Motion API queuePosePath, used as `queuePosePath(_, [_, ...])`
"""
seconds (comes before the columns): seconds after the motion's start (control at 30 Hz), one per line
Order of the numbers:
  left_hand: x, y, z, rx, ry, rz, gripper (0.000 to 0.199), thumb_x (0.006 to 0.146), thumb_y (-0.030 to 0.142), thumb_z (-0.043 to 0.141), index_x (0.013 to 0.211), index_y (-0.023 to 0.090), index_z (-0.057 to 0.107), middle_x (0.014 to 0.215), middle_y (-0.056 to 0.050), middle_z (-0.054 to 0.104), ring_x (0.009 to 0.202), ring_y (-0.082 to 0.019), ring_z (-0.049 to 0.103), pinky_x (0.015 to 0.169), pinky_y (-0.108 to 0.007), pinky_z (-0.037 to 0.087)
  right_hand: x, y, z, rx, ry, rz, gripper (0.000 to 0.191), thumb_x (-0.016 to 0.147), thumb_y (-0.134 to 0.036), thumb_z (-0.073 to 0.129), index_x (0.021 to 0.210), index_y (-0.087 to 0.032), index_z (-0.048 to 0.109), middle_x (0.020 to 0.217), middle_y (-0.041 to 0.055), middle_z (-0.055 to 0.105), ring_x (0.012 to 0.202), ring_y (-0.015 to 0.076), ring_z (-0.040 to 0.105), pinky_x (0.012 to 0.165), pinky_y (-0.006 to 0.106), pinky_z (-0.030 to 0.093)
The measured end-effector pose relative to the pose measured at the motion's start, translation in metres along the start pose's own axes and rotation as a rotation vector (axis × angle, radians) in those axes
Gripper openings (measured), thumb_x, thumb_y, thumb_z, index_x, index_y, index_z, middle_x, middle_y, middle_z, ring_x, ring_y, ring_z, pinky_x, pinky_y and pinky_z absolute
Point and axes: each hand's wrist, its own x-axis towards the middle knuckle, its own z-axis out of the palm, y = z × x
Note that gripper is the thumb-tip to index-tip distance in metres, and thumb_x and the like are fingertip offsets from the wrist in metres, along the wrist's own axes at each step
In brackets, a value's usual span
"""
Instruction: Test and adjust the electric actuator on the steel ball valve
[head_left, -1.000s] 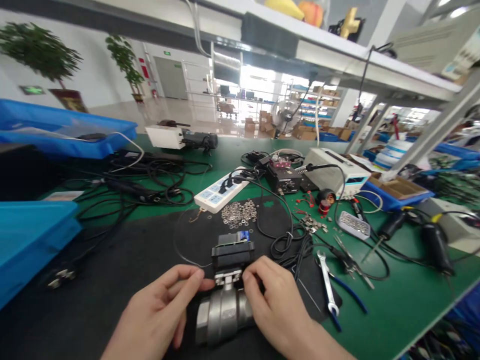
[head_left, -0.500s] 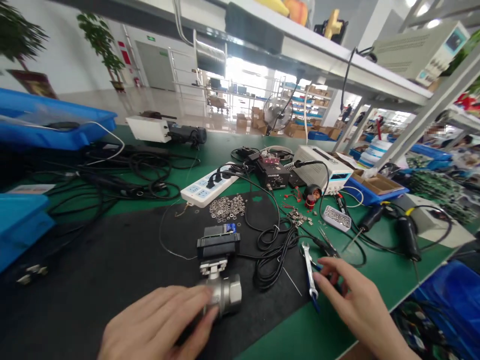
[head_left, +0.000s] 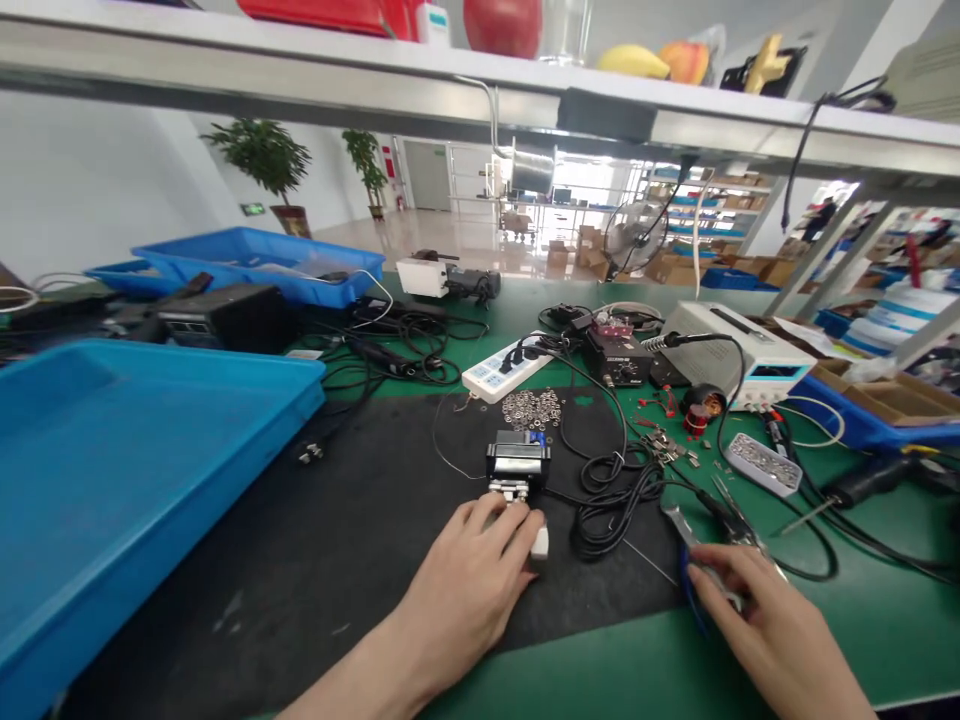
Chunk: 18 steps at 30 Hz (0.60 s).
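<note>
My left hand (head_left: pixel 484 565) is wrapped over the metal body of a ball valve, hiding most of it. One pale pipe end (head_left: pixel 540 543) of the valve shows beside the fingers. On top of the valve sits a black actuator (head_left: pixel 517 462) with a blue part at its upper right. At the right, my right hand (head_left: pixel 750 600) has its thumb and fingers closed on a silver wrench (head_left: pixel 681 524), whose head sticks out past the fingertips. A blue-handled tool (head_left: pixel 690 590) lies beside and partly under the wrench.
Coiled black cable (head_left: pixel 622 510) lies right of the valve, near a thin metal rod (head_left: pixel 651 563). Many washers (head_left: pixel 531 408) are scattered behind the actuator, beside a white power strip (head_left: pixel 504 368). A blue tray (head_left: pixel 150 480) stands left; an electric screwdriver (head_left: pixel 870 485) lies right.
The view has swung left, bringing more of the blue tray in. My left hand has closed further over the valve. My right hand has moved onto the wrench and taken hold of it.
</note>
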Motion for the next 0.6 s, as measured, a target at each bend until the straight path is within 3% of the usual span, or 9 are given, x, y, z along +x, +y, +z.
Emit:
queuePosePath(0.1, [-0.015,-0.001,-0.006,-0.047,0.074,-0.011,0.044,0.099,0.021,0.059,0.143,0.021,0.055,0.138,-0.007,0.062,0.125,-0.027,0.052,0.108,-0.045,0.057,-0.002,0.011,-0.009,0.066,0.075,0.115,0.041,0.092,-0.064,0.059,0.103,-0.026,0.071,0.083,0.0008,0.071,0.059,0.0173,0.068,0.058,0.027,0.058])
queuePosePath(0.17, [-0.028,0.002,-0.007,-0.032,0.122,-0.013,0.046,0.098,0.020,0.060,0.144,0.021,0.055,0.138,-0.007,0.062,0.123,-0.027,0.053,0.107,-0.044,0.057,-0.002,0.024,-0.011,0.086,0.060,0.168,0.043,0.089,-0.065,0.062,0.105,-0.027,0.072,0.082,0.0001,0.072,0.053,0.0165,0.066,0.053,0.027,0.057])
queuePosePath(0.23, [-0.041,0.008,-0.007,0.006,0.167,0.005,0.046,0.097,0.020,0.061,0.143,0.020,0.057,0.135,-0.007,0.064,0.119,-0.028,0.054,0.102,-0.045,0.058,-0.002,0.036,-0.012,0.074,0.024,0.137,0.041,0.088,-0.064,0.063,0.107,-0.029,0.074,0.090,0.0018,0.076,0.062,0.0186,0.072,0.055,0.026,0.060])
queuePosePath(0.37, [-0.057,0.019,-0.002,0.045,0.224,0.023,0.043,0.096,0.020,0.060,0.138,0.017,0.063,0.129,-0.006,0.069,0.112,-0.028,0.057,0.095,-0.046,0.058,0.001,0.048,-0.010,0.014,0.000,-0.011,0.039,0.093,-0.058,0.058,0.109,-0.030,0.078,0.114,0.0083,0.077,0.096,0.0283,0.077,0.075,0.035,0.066])
queuePosePath(0.43, [-0.059,0.021,0.002,0.047,0.228,0.019,0.041,0.097,0.021,0.058,0.137,0.019,0.064,0.128,-0.005,0.070,0.112,-0.027,0.057,0.095,-0.046,0.056,0.001,0.051,-0.010,0.022,-0.073,-0.039,0.041,0.092,-0.060,0.061,0.110,-0.028,0.079,0.112,0.0119,0.078,0.095,0.0310,0.078,0.076,0.038,0.067])
queuePosePath(0.5, [-0.060,0.022,0.008,0.049,0.233,0.013,0.039,0.098,0.023,0.057,0.136,0.021,0.064,0.128,-0.004,0.070,0.113,-0.026,0.058,0.099,-0.047,0.052,0.000,0.057,-0.010,0.022,-0.142,-0.040,0.046,0.087,-0.064,0.068,0.112,-0.027,0.080,0.107,0.0134,0.079,0.084,0.0309,0.078,0.066,0.037,0.067])
queuePosePath(0.6, [-0.061,0.023,0.019,0.040,0.263,-0.032,0.037,0.099,0.026,0.059,0.135,0.022,0.065,0.132,-0.003,0.069,0.119,-0.025,0.056,0.106,-0.047,0.044,-0.002,0.069,-0.014,-0.019,-0.135,-0.085,0.046,0.088,-0.064,0.066,0.115,-0.029,0.080,0.107,0.0127,0.079,0.083,0.0304,0.078,0.065,0.037,0.066])
